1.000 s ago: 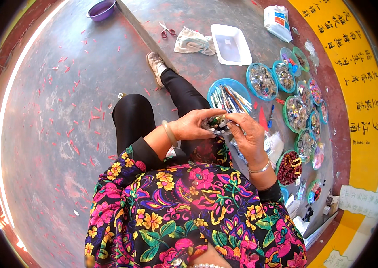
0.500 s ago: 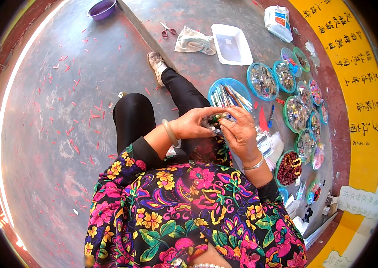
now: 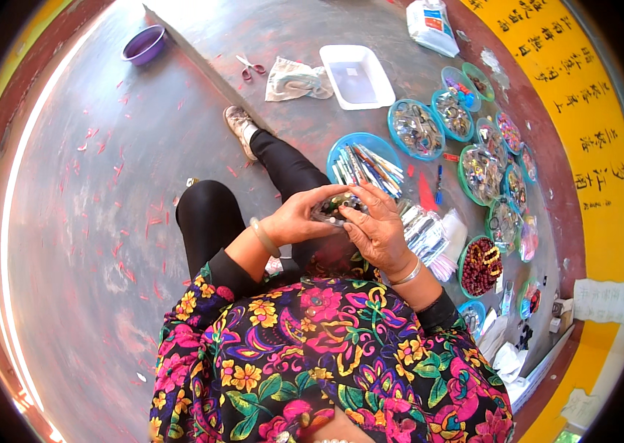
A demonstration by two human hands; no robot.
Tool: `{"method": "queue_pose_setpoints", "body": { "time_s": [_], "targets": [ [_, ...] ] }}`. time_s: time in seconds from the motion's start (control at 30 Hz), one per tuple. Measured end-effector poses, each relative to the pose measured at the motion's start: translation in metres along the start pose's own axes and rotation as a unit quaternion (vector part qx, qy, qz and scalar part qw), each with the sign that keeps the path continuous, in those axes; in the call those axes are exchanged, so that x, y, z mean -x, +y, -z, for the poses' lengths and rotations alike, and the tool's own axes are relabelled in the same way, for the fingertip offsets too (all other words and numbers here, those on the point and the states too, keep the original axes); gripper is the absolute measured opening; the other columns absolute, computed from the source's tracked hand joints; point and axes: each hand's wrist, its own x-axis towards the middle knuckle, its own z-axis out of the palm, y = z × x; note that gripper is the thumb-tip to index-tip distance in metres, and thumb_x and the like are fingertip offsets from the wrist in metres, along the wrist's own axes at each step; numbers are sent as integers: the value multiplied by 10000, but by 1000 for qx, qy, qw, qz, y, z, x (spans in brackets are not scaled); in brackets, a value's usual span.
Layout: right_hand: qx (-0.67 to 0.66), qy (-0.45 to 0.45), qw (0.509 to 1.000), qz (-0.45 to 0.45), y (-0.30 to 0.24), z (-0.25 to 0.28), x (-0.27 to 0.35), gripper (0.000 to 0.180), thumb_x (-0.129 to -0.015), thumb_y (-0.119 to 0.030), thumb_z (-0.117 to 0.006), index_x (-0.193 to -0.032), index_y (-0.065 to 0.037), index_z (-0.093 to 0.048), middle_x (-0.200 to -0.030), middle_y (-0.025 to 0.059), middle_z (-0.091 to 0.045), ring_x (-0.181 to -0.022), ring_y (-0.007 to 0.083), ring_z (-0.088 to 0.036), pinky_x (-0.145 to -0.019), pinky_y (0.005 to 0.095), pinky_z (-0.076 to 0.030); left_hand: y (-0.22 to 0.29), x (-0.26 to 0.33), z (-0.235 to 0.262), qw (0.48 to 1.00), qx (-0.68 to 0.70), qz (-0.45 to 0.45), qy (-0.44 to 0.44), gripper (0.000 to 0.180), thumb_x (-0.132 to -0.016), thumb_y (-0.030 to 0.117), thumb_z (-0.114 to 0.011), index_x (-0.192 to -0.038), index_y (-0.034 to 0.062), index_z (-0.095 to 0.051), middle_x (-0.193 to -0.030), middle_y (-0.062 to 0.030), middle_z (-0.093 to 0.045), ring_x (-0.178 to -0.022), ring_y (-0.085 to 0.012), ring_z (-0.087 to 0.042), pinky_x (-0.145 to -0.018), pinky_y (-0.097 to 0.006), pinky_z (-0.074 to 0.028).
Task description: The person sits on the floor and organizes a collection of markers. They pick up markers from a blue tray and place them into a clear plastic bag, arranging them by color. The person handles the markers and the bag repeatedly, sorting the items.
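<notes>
In front of my lap I hold a clear plastic bag [image 3: 330, 212] stuffed with pen-like sticks whose ends show dark, white and green. My left hand [image 3: 298, 218] is wrapped round its left side, thumb and fingers closed. From the right, my right hand [image 3: 378, 230] is bent over the bag's opening, with its fingertips curled against the stick ends. Just beyond the hands stands a blue basket [image 3: 335, 156] of loose pens. To the right of my right hand lie packs of pens in clear wrapping [image 3: 422, 235].
Several round baskets of small goods, one a green basket [image 3: 467, 166], line the right side. A basket holds dark red bead strings [image 3: 480, 269]. Farther off are a white tray [image 3: 356, 77], a cloth [image 3: 297, 80], scissors [image 3: 250, 69] and a purple basin [image 3: 144, 46]. Red scraps litter the floor [image 3: 76, 244].
My view has shifted slightly, so the baskets and tray sit farther left in it. Both hands stay on the bag; the right fingers have shifted a little over the stick ends.
</notes>
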Motion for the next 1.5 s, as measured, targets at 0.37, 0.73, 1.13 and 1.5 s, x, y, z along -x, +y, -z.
{"method": "queue_pose_setpoints", "body": {
  "time_s": [0.37, 0.73, 1.13, 1.5],
  "targets": [
    [7, 69, 901, -428, 211, -20, 85, 264, -809, -154, -621, -1050, -50, -656, -972, 151, -676, -919, 273, -653, -805, 350, -498, 1, -4, 0, 999, 28, 25, -15, 672, -749, -56, -676, -1364, -13, -409, -1254, -94, -557, -1147, -144, -523, -997, -287, -395],
    [155, -39, 839, -519, 264, -92, 110, 214, -724, -206, -637, -863, -45, -665, -857, 193, -668, -833, 365, -639, -736, 428, -499, 2, -2, 0, 996, 80, 43, 15, 666, -755, -39, -683, -1363, -7, -413, -1222, -83, -574, -1110, -135, -539, -968, -277, -415],
    [-350, 83, 679, -639, 218, -14, 134, 154, -842, -152, -627, -921, -21, -643, -751, 66, -662, -668, 165, -647, -570, 251, -507, 2, -1, 2, 998, 57, 38, -8, 684, -757, -52, -688, -1373, -12, -393, -1273, -95, -542, -1166, -151, -512, -1010, -290, -383],
    [-627, -24, 631, -456, 75, -7, 34, 201, -916, -178, -601, -982, 11, -621, -671, 26, -584, -581, 120, -534, -556, 238, -430, -10, -4, 4, 988, 126, 51, 75, 466, -1016, 288, -380, -1355, -30, -415, -1233, -107, -565, -1145, -175, -513, -1010, -315, -364]
  ]
}}
